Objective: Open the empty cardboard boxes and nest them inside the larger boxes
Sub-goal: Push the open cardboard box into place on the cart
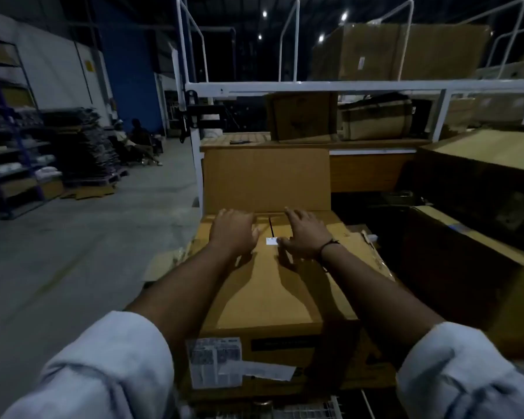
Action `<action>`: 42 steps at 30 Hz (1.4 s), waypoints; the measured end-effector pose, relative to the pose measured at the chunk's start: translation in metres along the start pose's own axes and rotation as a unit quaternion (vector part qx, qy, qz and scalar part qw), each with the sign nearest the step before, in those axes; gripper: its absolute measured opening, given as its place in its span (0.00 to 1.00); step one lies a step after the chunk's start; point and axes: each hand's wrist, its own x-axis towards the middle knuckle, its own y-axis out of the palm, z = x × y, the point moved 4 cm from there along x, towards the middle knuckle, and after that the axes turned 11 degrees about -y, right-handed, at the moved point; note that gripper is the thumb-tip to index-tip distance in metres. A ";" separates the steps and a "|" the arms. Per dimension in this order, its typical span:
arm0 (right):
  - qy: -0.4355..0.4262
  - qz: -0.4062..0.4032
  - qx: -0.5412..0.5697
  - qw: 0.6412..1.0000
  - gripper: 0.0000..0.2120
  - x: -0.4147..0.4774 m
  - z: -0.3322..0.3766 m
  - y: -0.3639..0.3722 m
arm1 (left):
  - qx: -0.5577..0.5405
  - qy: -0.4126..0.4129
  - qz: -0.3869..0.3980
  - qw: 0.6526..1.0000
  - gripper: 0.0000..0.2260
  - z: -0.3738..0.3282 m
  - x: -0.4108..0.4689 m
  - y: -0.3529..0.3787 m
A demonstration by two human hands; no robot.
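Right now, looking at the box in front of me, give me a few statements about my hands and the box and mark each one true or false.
1. Both hands, left hand and right hand, are over the top of the cardboard box. True.
2. The right hand holds a knife. False: it holds nothing.
3. The far flap stands upright. True.
4. The near side of the box is bare. False: a printed label is stuck there.
5. A dark cord circles the right wrist. True.

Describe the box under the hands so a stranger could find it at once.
In front of the white metal rack, find the cardboard box nearest the camera. Both hands rest flat on its top; unlike neighbouring boxes, its front carries a printed label.
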 end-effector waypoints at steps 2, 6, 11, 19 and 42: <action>0.003 0.022 -0.012 1.000 0.41 0.002 0.000 0.013 | -0.016 -0.011 0.001 1.000 0.15 0.006 -0.002 0.010; 0.019 0.045 -0.014 0.999 0.39 0.005 -0.005 0.034 | -0.013 0.004 0.012 1.000 0.16 0.012 -0.003 0.032; 0.002 0.037 -0.018 0.999 0.32 0.009 0.001 0.030 | -0.051 -0.002 0.024 0.998 0.15 0.015 0.004 0.037; -0.029 -0.007 -0.034 0.999 0.22 0.001 0.014 -0.007 | -0.076 -0.017 0.012 0.997 0.12 0.010 0.006 0.007; -0.127 -0.214 -0.111 0.962 0.21 -0.142 0.075 -0.142 | -0.129 -0.017 -0.175 0.976 0.09 -0.021 -0.110 -0.170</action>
